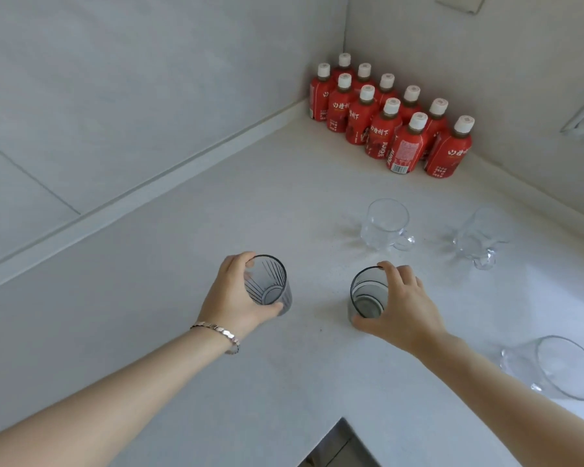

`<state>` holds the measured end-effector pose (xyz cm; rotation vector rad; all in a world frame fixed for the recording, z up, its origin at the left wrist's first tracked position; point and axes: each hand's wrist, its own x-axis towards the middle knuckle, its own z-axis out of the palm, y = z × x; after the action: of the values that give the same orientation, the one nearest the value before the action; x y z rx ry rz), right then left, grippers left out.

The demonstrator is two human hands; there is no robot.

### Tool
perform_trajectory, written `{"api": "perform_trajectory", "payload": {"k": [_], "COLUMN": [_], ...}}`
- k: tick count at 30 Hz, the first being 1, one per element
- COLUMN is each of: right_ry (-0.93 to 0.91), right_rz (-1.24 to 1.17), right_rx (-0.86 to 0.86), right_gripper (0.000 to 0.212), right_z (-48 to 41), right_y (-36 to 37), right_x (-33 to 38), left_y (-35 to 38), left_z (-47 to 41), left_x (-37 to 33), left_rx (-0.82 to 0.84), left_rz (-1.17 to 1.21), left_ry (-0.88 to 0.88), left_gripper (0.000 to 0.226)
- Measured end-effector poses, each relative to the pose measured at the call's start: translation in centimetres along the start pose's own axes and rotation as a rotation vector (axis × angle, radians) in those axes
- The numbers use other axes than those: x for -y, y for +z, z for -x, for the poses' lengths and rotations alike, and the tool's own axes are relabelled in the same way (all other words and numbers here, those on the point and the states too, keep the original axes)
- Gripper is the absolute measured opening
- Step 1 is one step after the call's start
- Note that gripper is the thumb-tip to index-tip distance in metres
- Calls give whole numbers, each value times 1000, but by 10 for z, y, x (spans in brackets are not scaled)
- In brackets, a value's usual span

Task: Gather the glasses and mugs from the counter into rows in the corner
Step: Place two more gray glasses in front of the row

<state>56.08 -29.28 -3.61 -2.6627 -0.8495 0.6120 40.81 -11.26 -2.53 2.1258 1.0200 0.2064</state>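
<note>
so at this point both hands were wrapped around a tumbler each. the left hand (235, 294) had the ribbed grey glass (268, 284), thumb low on the near side and fingers curled over the far rim, and the right hand (403, 305) was clamped on the smooth grey glass (368, 293) the same way. couldn't tell for sure whether either glass was off the counter (182, 264) or just sitting on it, the shadows were too soft.

the rest of the stuff was scattered: a clear mug (386, 225) and a second clear mug (479, 235) further back, well apart from each other, and a third clear mug (560, 365) near the right edge. the corner itself was already taken by two rows of red juice bottles (385, 119), so my guess was the glasses needed to line up just in front of those.

if i were doing it, i'd have carried the two tumblers forward together and set them down side by side, parallel to the bottle rows, starting at the left wall end so there's room for the mugs. i'd also have gripped lower on the body rather than the rim, less chance of a slip, and kept clear of the first mug on the way.
</note>
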Motion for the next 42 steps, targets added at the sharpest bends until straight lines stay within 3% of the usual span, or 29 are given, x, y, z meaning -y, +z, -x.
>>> {"api": "perform_trajectory", "payload": {"k": [5, 15, 22, 28, 36, 42], "right_ry": [-138, -560, -717, -806, -893, -853], "right_rz": [69, 49, 118, 162, 258, 246], "right_rx": [64, 275, 366, 453, 488, 476], "right_gripper": [103, 104, 103, 101, 102, 104], "right_z": [21, 136, 248, 333, 383, 385], "right_y": [15, 117, 229, 306, 375, 400], "right_x": [70, 315, 488, 593, 670, 698], "left_y": [-63, -215, -343, -428, -514, -546], "left_z": [65, 231, 349, 437, 444, 410], "left_x": [58, 234, 387, 509, 611, 653], "left_rx": [-92, -398, -465, -461, -518, -532], "left_rz": [24, 93, 28, -1, -82, -70], "left_ry": [-95, -451, -530, -638, -796, -817], "left_gripper": [78, 78, 77, 81, 73, 63]}}
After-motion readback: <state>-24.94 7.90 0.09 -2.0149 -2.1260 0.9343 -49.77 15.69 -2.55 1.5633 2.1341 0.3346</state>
